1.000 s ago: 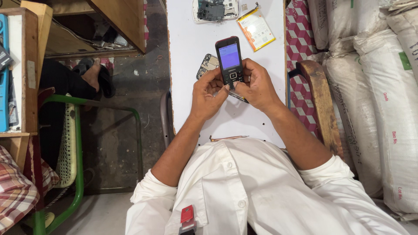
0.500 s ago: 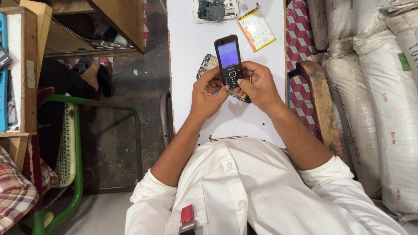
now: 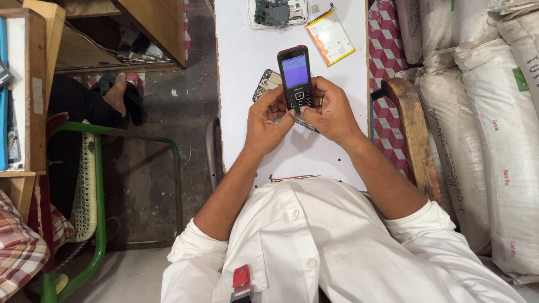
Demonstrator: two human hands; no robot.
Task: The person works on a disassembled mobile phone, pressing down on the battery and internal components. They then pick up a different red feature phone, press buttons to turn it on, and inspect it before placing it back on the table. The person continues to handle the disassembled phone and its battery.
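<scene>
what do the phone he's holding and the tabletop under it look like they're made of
Phone: likely plastic, glossy black shell with a reddish top edge and lit glass-like screen. Tabletop: smooth matte white surface, probably laminate or painted board; its brownish edge suggests wood beneath.

Left hand and right hand raised together, fingers curled inward, thumbs meeting, forearms bare and converging

We see a yellow battery near an opened phone body, white sacks right, a green-framed chair left.
</scene>
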